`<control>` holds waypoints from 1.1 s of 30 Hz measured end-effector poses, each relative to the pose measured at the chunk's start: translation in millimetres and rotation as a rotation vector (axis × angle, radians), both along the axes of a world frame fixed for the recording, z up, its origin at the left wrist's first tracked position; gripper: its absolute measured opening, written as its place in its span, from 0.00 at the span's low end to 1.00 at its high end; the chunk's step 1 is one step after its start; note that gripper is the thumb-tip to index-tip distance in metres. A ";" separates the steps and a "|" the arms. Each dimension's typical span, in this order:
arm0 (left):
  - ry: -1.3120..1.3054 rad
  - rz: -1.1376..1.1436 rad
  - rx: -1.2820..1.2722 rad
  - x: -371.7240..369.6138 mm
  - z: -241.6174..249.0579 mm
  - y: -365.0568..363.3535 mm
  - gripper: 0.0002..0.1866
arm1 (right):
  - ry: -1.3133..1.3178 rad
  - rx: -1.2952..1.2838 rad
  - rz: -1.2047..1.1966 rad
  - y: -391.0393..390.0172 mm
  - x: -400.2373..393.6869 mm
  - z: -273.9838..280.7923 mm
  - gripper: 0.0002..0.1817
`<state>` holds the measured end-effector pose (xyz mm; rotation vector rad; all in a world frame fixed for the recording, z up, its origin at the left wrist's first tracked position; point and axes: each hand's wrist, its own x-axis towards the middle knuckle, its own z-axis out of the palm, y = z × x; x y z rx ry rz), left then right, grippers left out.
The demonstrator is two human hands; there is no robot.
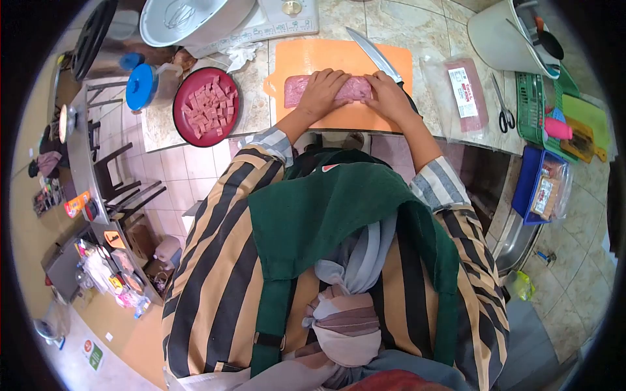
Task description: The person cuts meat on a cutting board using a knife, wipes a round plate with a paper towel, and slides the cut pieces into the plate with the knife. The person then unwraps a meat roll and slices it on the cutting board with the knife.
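A flat slab of pink meat (357, 88) lies lengthwise on the orange cutting board (293, 58). My left hand (323, 92) rests over its middle-left part, fingers across the top and the thumb at the near edge. At its right end, my right hand (389, 96) grips the slab, with the fingers partly curled. A kitchen knife (375, 52) lies on the board beside my right hand, its blade pointing away to the upper left and its dark handle partly hidden by that hand. To the left, a red plate (182, 85) with a dark rim holds many pink meat cubes (212, 107).
A packaged slab of pink meat (467, 98) and black-handled scissors (503, 111) lie right of the board. Beyond are a white bucket (492, 39), a green basket (531, 107) and a blue tray (531, 182). A blue-lidded jug (142, 88) and white bowl (195, 32) stand left.
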<state>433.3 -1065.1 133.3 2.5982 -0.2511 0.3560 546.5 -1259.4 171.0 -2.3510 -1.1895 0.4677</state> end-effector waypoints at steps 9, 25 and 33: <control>-0.006 -0.039 -0.017 7.8 8.4 -8.1 0.34 | -0.041 0.012 0.047 0.8 4.2 -6.3 0.34; 0.049 0.033 -0.036 11.7 5.5 -19.9 0.31 | 0.010 0.215 -0.389 5.5 -45.6 -19.7 0.21; 0.053 0.055 0.015 10.5 7.0 -25.0 0.30 | -0.094 0.124 -0.364 8.3 -43.4 -31.8 0.24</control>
